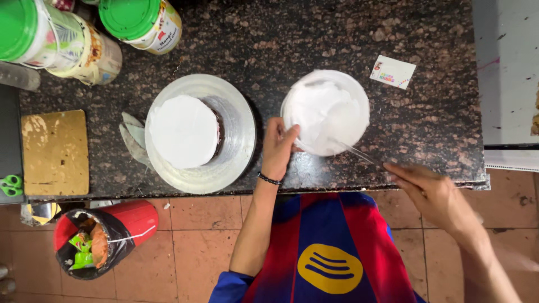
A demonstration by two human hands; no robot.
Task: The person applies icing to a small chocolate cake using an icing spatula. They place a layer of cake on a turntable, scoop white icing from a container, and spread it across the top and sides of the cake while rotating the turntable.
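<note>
We look straight down on a dark speckled granite desk [314, 39], its front edge running across the middle of the view, and below it a floor of reddish-brown tiles [191, 247]. Our left hand [279, 147] rests on the near-left rim of a white bowl of cream [327, 111], fingers curled onto the edge, so its grip is closed on that rim. The bowl sits on the desk right of centre, close to the front edge. Our right hand [431, 193] hovers over the desk's front edge, to the right of the bowl, its grip pinched on the handle of a thin palette knife [359, 152] whose blade reaches up into the cream at the bowl's near side.

To the left of the bowl stands a white frosted cake [182, 131] on a round silver cake board [236, 134]; the two rounds stay apart. Just beside the board's left edge lies something pale and crumpled; we cannot tell what it is. Farther left sits a worn golden square board [54, 152], and green-handled scissors [10, 185] peek in at the edge. Green-lidded tubs [140, 22] crowd the far-left corner. A small white card [392, 72] lies alone toward the far right. On the floor under the desk's left part stands a red bin [106, 235] lined with a black bag, scraps inside.
</note>
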